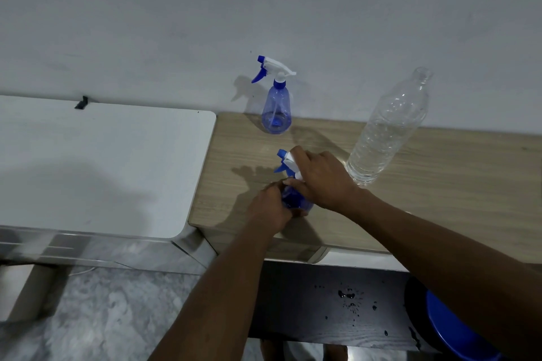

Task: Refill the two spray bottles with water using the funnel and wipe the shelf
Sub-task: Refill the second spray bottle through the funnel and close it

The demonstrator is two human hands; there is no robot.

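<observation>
Head view: your left hand (271, 208) gripped the blue body of the near spray bottle (294, 199), fingers curled close round it. The bottle stood on the wooden shelf (440, 184), near the front left corner. Your right hand (321, 179) covered the white-and-blue trigger head (286, 160), fingers bent round it, thumb down by the neck. The nozzle pointed left. You hid the neck joint, so I cannot tell if the head was screwed tight.

The second spray bottle (276, 102) stood upright at the back of the shelf by the wall (176, 23), well apart from your hands. Its trigger head was on, and a little liquid sat in its base. An uncapped clear water bottle (387, 132), partly filled, stood just right of your right hand.

A white tabletop (102, 167) lay just left of the shelf, with a black clip (81, 102) at its back edge. Lower down was a dark board (308, 302) with droplets on it. A blue round object (457, 331) showed at lower right, partly behind your right arm; I cannot tell what it was.
</observation>
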